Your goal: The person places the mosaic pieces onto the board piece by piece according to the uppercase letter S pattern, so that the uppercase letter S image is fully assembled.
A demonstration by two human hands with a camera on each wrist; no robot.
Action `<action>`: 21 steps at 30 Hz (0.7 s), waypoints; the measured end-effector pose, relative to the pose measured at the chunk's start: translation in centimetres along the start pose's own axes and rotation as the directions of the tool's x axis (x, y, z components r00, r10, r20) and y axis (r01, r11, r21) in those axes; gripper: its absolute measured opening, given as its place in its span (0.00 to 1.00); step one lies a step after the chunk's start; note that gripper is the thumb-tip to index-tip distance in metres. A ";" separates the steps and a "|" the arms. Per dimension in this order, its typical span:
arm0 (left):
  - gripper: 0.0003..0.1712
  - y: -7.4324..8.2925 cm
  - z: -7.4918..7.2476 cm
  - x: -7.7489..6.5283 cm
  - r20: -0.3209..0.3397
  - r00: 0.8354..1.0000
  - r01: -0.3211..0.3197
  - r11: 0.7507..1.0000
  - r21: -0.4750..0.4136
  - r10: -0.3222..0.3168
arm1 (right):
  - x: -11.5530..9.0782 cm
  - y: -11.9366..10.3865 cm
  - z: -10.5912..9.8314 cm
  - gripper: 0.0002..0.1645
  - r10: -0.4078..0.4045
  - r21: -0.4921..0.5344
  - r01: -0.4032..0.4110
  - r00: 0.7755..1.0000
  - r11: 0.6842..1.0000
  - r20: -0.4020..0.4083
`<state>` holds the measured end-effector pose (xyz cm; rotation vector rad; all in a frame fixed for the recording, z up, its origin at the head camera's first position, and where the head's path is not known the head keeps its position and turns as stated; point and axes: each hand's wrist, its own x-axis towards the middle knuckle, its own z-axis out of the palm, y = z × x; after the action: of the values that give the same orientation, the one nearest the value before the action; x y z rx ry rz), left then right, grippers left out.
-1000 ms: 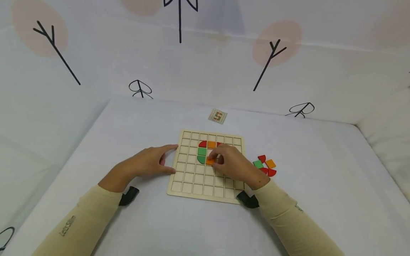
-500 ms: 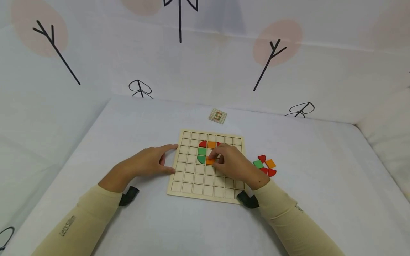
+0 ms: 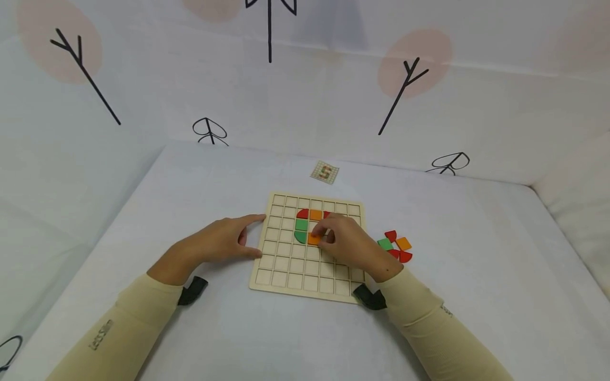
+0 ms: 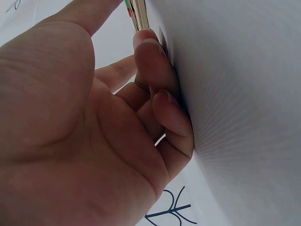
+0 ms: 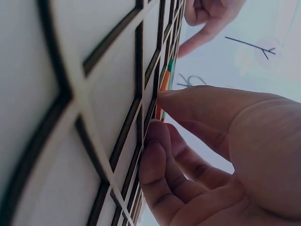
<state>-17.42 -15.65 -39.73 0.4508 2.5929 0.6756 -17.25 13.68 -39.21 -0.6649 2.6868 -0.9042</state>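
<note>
Your right hand [image 3: 347,241] bends over a gridded wooden board [image 3: 281,263], its fingertips touching an orange square tile [image 3: 313,240] in a cell just left of them; whether they pinch or merely press it cannot be told. The tile, being square, has no long axis. Your left hand [image 3: 216,241] lies farther off, thumb and index finger spread against the board's left edge, grasping no tile. Left of the orange square, in order away from you, are a green quarter-round tile [image 3: 301,237], a green square tile [image 3: 301,225] and a red quarter-round tile [image 3: 303,214]. Your right hand covers cells nearby. Loose tiles [image 3: 403,243] lie right of the board; a pattern card [image 3: 325,172] lies beyond it.
</note>
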 end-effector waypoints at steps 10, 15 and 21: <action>0.51 0.3 -0.3 -0.2 -0.002 1.000 0.000 1.000 -0.001 0.000 | 0.1 -0.1 0.0 0.09 0.009 -0.010 -0.009 1.000 1.000 -0.005; 0.51 0.4 -0.3 -0.2 -0.005 1.000 0.001 1.000 0.001 -0.001 | 0.1 -0.1 -0.1 0.09 0.001 -0.019 -0.001 1.000 1.000 -0.012; 0.51 0.3 -0.1 -0.1 0.000 1.000 0.003 1.000 -0.002 -0.003 | -0.2 -0.1 -0.2 0.09 0.004 -0.037 -0.004 1.000 0.999 -0.004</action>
<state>-17.36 -15.49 -39.46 0.4456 2.5928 0.6768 -17.13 13.75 -38.96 -0.6657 2.7138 -0.8581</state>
